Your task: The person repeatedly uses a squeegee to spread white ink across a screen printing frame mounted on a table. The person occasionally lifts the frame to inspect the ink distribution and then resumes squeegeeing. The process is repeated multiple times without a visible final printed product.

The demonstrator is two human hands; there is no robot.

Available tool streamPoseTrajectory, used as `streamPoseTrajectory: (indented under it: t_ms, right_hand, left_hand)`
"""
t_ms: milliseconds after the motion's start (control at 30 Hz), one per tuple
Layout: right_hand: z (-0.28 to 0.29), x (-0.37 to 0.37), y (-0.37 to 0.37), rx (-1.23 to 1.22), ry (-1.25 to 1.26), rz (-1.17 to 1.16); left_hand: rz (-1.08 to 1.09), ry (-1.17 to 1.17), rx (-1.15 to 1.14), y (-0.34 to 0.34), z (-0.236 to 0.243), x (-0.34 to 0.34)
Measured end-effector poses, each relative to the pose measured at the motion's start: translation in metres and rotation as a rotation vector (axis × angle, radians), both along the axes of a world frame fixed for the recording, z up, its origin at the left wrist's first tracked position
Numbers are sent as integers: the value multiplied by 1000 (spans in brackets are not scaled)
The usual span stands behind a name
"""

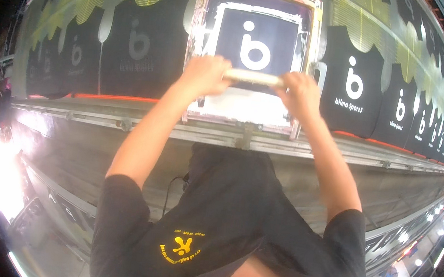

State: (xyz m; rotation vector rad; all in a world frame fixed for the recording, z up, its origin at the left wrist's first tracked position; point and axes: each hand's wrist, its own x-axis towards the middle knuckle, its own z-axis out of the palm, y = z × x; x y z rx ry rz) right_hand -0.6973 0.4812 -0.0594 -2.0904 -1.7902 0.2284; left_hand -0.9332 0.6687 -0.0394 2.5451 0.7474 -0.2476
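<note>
A screen-printing frame lies flat on the long table in front of me, its edges smeared with white ink. Across it runs a squeegee with a pale handle. My left hand is closed round the handle's left end, and my right hand grips the right end. White ink covers the near part of the mesh, on my side of the squeegee. Beyond the handle, a white rounded logo shows in the dark window of the screen. The squeegee's blade is hidden beneath the handle and hands.
Black shirt pieces lie along the table; those on the right carry bright white prints, while one on the left bears a faint grey print. A metal rail follows the near edge. Another table row stands behind me.
</note>
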Motion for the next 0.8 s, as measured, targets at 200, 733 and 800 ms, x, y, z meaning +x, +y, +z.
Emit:
streamPoseTrajectory:
  t_ms: [200,733,800]
  right_hand:
    - [9,99,163,-202,-22,-143]
    - [-39,-26,-34,57,-90,-65]
    - [-30,-40,-59,48,-78,-34]
  left_hand:
    - [-29,62,103,156,-4,111]
    - [55,62,97,-49,-25,-14]
    - [64,-55,113,-72,-16,-26]
